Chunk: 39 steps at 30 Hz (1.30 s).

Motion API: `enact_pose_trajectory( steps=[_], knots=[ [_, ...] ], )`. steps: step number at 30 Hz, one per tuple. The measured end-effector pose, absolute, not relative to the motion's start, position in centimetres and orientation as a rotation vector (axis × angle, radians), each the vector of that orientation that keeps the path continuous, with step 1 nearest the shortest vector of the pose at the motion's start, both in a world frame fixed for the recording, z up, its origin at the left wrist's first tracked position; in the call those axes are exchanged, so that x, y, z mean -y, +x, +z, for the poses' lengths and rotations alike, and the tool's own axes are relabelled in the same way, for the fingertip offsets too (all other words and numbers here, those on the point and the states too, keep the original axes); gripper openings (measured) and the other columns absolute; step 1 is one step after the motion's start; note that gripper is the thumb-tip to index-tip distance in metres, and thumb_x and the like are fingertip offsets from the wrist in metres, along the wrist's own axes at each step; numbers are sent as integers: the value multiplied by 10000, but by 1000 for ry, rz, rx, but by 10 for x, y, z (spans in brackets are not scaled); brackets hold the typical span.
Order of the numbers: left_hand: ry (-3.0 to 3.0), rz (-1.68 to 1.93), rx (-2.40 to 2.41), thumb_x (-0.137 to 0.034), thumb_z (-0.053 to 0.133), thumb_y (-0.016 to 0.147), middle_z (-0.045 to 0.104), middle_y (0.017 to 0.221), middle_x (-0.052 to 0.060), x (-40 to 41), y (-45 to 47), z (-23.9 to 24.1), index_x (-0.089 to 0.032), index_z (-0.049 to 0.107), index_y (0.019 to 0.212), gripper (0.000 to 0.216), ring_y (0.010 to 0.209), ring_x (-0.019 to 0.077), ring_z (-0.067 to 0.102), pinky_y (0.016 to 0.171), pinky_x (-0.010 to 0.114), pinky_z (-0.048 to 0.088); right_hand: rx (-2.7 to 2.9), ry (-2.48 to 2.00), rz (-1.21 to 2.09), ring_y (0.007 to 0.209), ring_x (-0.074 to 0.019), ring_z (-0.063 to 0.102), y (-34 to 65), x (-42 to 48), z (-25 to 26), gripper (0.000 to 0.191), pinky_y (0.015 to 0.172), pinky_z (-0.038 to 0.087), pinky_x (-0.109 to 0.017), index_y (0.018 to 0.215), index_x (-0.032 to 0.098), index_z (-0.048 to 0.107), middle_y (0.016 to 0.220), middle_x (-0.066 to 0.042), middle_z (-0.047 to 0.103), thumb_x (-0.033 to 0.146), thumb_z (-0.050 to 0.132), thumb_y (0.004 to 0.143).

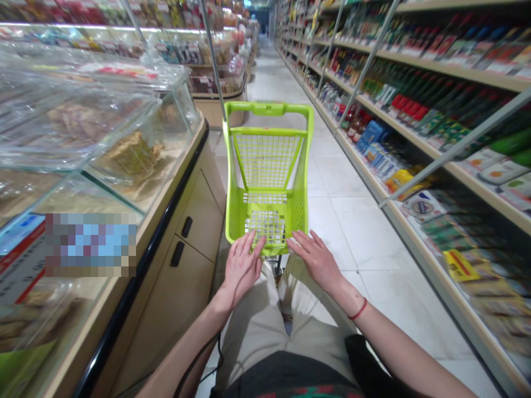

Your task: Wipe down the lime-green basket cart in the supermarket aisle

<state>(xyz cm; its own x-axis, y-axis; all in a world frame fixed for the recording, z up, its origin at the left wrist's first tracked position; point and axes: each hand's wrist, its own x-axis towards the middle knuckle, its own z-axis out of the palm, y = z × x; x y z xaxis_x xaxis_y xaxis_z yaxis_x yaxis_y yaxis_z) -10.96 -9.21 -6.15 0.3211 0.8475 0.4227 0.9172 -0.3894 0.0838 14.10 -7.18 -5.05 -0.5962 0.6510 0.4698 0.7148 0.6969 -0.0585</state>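
A lime-green plastic shopping cart (pixel 309 166) with grid walls stands in front of me in the aisle. My left hand (pixel 244 258) lies at the left of its near rim, fingers stretched forward and the thumb apart. At the right of the same rim is my right hand (pixel 316 258), its fingers extended and slightly spread. Both hands look laid against the edge rather than wrapped round it; whether the fingertips press on it I cannot tell. A red cord bracelet (pixel 359 308) circles my right wrist. The cart's raised bar (pixel 269 109) is at its far end.
On the left runs a wooden counter (pixel 166 309) with a black edge and clear-covered bins of food. Shelves (pixel 418 138) of bottles and packets line the right side. A pale tiled floor (pixel 344 221) stretches ahead between them. A yellow price tag (pixel 460 265) hangs low right.
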Motion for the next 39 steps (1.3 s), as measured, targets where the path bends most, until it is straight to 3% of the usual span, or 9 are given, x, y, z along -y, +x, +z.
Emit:
enact_pose_trajectory(
  steps=[4,14,22,28,33,39],
  knots=[
    [-2427,-596,1615,-179,485,880,469,1492,124,92,-106,-60,-201,425,1453,577,1373,270,432,1151,444,294,2366,-1103,-167,1363,-235,473,140,74,-55,637,1121,408,-525,1448,215,459,1384,-124,589,-47,373,874],
    [-2410,-657,1620,-179,461,874,531,1425,166,96,-100,-61,-102,323,1485,631,1351,274,459,1164,453,279,2284,-1083,-87,1308,-249,527,50,78,-58,509,1108,430,-475,1422,136,488,1349,-173,605,60,456,919],
    [-2389,-716,1614,-164,481,866,573,1385,139,94,-104,-65,-117,379,1451,596,1316,254,490,1168,438,293,2420,-985,-148,1289,-238,547,103,72,-47,477,1118,405,-494,1372,153,541,1366,-125,607,26,444,923],
    [-2397,-748,1628,-171,485,861,564,1395,141,94,-105,-65,-133,343,1478,635,1322,261,489,1163,459,301,2390,-1043,-140,1379,-231,455,152,68,-51,617,1138,373,-541,1467,228,433,1385,-102,594,-14,417,900],
    [-2392,-750,1634,-183,494,863,561,1392,146,96,-102,-65,-113,387,1442,593,1331,266,472,1175,464,284,2316,-1088,-144,1346,-225,496,133,73,-57,638,1125,408,-511,1507,222,364,1377,-114,599,-6,388,912],
    [-2362,-771,1666,-190,511,859,568,1378,146,97,-102,-64,-112,432,1394,547,1321,268,477,1182,473,276,2325,-1062,-116,1284,-236,551,87,77,-55,547,1101,437,-487,1420,155,489,1338,-138,624,2,391,904]
  ],
)
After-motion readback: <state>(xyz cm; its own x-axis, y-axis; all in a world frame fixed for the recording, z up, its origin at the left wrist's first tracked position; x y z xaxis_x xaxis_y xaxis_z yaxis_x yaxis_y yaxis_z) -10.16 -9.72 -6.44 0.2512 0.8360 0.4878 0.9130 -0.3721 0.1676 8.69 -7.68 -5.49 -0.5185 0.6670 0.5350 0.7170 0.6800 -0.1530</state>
